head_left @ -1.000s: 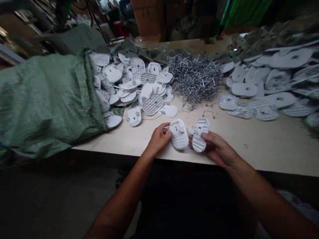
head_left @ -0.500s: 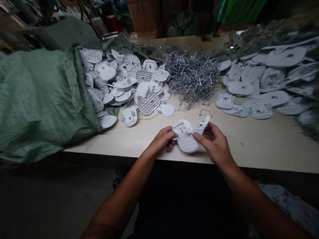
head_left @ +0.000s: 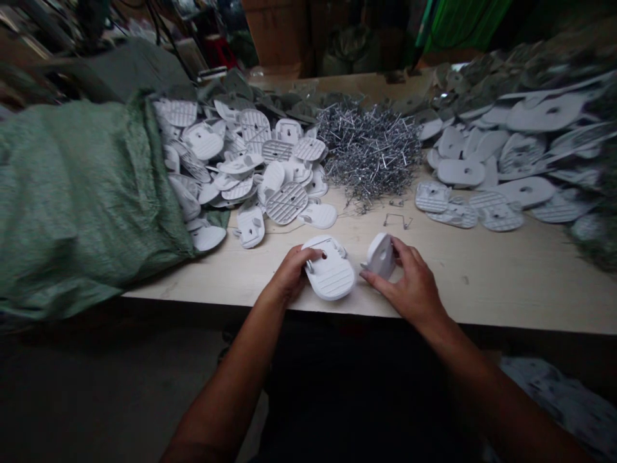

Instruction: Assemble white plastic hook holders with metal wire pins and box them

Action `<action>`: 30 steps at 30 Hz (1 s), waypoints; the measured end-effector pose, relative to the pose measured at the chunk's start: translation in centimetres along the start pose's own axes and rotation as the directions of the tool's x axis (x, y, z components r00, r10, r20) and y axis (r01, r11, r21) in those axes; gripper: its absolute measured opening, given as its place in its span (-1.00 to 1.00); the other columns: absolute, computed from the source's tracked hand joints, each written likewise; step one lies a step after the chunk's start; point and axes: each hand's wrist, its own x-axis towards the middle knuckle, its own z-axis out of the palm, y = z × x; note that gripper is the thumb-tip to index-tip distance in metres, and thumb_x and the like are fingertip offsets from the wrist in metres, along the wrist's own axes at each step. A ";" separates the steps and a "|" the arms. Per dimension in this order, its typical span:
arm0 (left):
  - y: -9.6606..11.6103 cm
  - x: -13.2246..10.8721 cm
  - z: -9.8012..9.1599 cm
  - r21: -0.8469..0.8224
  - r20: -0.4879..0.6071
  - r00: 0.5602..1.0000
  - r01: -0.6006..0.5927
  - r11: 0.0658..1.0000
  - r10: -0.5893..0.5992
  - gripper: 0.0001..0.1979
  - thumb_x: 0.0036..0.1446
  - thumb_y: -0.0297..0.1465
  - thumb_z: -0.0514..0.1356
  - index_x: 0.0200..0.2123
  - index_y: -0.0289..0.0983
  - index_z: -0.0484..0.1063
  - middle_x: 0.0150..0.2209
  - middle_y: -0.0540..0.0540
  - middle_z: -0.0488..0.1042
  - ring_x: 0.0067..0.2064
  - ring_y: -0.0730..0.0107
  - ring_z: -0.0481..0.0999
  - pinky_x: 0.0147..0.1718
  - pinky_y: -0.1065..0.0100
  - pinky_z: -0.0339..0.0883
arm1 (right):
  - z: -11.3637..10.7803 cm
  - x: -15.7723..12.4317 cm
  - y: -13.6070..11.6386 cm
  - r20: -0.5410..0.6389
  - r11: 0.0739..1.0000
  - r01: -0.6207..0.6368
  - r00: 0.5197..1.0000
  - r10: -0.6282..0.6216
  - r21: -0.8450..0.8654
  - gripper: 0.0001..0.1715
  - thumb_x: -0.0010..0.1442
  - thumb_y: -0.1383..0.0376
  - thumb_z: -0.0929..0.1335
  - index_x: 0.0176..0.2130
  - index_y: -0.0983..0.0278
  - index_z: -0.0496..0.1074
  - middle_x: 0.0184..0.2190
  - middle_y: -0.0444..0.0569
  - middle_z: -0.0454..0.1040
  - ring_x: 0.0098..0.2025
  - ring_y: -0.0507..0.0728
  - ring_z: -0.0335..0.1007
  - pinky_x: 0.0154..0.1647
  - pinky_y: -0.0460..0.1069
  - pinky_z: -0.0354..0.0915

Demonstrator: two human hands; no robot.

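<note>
My left hand (head_left: 292, 273) is closed on the left end of a ribbed white plastic plate (head_left: 335, 281), its thumb lying across the top near a dark hole. The plate's ribbed inner side faces up, just above the table's front edge. In my right hand (head_left: 409, 276) is a smooth white plastic plate (head_left: 378, 257), tilted nearly upright and pinched between thumb and fingers. A small gap separates the two plates. Beyond the right hand, a bent wire spring (head_left: 398, 220) lies on the table.
A heap of white plastic plates (head_left: 284, 161) spills from a green woven sack (head_left: 87, 206) at left. Metal wire springs (head_left: 371, 151) are piled in the middle. More white plates (head_left: 463, 172) cover the right side of the wooden table (head_left: 506, 276).
The two plates, overlapping in view before, are now apart. My left hand has moved left with the ribbed plate, which is turned; the right-hand plate has rotated to show its smooth face.
</note>
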 end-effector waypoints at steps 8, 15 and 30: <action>0.5 -1.5 -1.2 -0.360 -0.068 0.984 -0.181 0.915 0.167 -0.51 0.05 0.03 0.30 -0.14 -0.23 0.58 -0.13 -0.25 0.68 0.17 -0.22 0.63 -0.05 0.00 0.64 | -0.9 0.5 2.2 0.136 0.943 0.102 0.989 -0.061 -0.316 -0.02 0.27 -0.07 0.48 0.49 0.18 0.20 0.17 0.29 0.47 0.19 0.55 0.43 0.23 0.42 0.40; -1.1 -1.5 0.3 -0.452 -0.152 0.958 -0.285 0.846 0.242 -0.43 0.19 0.18 0.18 -0.04 -0.16 0.55 0.07 -0.22 0.62 0.32 -0.06 0.50 0.22 -0.06 0.50 | -0.9 0.6 2.4 0.214 0.922 0.117 0.976 -0.038 -0.370 0.08 0.22 -0.07 0.51 0.51 0.19 0.17 0.34 0.29 0.37 0.26 0.57 0.41 0.26 0.41 0.39; -1.5 -1.7 3.2 -0.332 0.102 0.982 -0.119 0.936 0.162 -0.36 0.17 0.04 0.36 0.14 -0.26 0.45 -0.21 -0.16 0.66 -0.23 0.12 0.71 -0.14 0.13 0.58 | -3.8 2.0 -1.5 0.630 0.629 -0.538 0.771 0.097 0.561 0.02 0.08 0.05 0.63 0.41 0.17 0.36 0.21 0.17 0.59 0.20 0.43 0.58 0.27 0.36 0.46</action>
